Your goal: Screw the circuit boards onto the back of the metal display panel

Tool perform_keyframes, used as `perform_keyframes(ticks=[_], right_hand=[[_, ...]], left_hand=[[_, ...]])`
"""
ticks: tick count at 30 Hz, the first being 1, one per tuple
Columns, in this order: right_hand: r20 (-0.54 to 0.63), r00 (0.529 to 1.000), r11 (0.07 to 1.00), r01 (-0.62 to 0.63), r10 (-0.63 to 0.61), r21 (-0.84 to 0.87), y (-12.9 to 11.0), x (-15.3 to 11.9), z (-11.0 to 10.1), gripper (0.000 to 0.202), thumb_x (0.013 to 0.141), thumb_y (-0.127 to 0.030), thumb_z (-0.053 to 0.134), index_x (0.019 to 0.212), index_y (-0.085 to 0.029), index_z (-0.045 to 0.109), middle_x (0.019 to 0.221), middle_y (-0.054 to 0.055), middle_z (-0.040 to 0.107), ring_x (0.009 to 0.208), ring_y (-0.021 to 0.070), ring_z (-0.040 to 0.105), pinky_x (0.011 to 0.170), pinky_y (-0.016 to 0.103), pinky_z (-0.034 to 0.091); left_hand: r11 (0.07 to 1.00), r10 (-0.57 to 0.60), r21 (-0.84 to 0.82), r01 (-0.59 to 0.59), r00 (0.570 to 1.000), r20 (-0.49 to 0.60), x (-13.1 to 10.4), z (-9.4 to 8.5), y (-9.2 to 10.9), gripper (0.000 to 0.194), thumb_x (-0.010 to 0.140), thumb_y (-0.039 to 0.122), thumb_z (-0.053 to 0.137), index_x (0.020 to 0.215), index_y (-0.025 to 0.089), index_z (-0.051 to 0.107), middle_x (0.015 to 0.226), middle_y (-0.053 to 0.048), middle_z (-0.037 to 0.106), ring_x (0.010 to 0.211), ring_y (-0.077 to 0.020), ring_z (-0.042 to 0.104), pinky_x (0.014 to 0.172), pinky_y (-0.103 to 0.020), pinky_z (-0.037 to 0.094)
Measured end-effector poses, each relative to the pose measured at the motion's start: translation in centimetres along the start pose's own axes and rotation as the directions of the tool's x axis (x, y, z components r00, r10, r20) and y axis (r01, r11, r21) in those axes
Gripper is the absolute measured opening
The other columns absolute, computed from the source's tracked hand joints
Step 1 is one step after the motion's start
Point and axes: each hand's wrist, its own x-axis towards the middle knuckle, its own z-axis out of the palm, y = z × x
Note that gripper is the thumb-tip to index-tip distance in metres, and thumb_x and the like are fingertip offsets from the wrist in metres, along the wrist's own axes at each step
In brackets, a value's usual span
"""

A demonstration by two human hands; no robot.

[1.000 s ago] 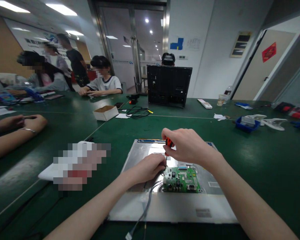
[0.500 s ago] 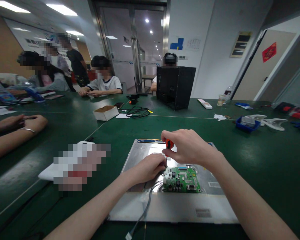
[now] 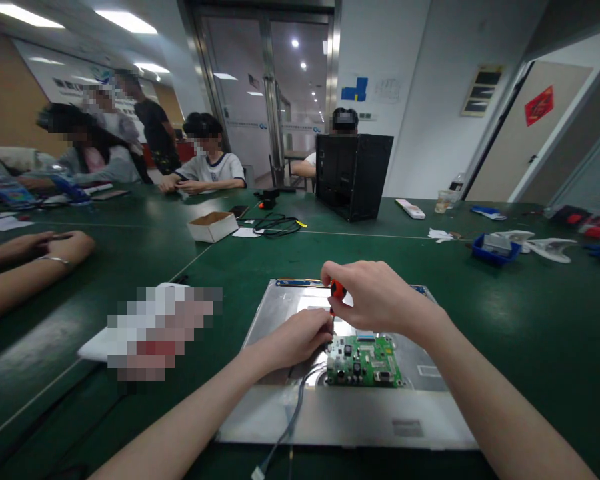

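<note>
A green circuit board (image 3: 364, 360) lies on the silver metal back of a flat display panel (image 3: 350, 417) in front of me. My right hand (image 3: 373, 293) is closed around the red-orange handle of a screwdriver (image 3: 338, 289), held upright with its shaft pointing down at the board's upper left corner. Beside that shaft, my left hand (image 3: 307, 333) rests on the panel with its fingers curled together at the same corner. Whatever those fingertips pinch is hidden. A grey cable (image 3: 296, 420) runs from the board's left side over the panel's front edge to a white plug.
A black computer case (image 3: 353, 177) stands across the green table, with an open cardboard box (image 3: 213, 227) and a coiled black cable (image 3: 277, 225) to its left. A blue tray (image 3: 495, 249) lies at right. Another person's hands (image 3: 63, 248) rest at left; several people are beyond.
The screwdriver handle has turned slightly in my right hand, and the fingers have shifted a little around it. My left hand and the board stay in place.
</note>
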Motion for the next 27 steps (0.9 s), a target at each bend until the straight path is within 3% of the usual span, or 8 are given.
perform_keyframes(ticks=[6,27], right_hand=[[-0.002,1.000,1.000,-0.009,0.009,0.002,0.09,0.11,0.05,0.016,0.084,-0.020,0.060,0.100,-0.021,0.059,0.086,0.002,0.073,0.071,0.0155,0.060,0.056,0.027,0.024],[-0.045,0.997,0.994,-0.061,0.057,-0.091,0.50,0.46,0.53,0.014,0.090,-0.031,0.062,0.100,-0.022,0.061,0.082,0.002,0.073,0.065,0.0154,0.058,0.053,0.028,0.018]], left_hand=[[0.999,0.017,0.028,-0.016,1.000,-0.013,-0.01,-0.18,0.15,0.005,0.093,0.018,0.054,0.090,0.018,0.058,0.091,-0.005,0.066,0.082,-0.0224,0.061,0.073,-0.032,0.045],[0.999,0.045,0.017,-0.045,0.999,-0.022,-0.19,-0.28,0.23,0.009,0.092,0.015,0.053,0.087,0.018,0.059,0.089,-0.004,0.066,0.082,-0.0204,0.060,0.073,-0.030,0.045]])
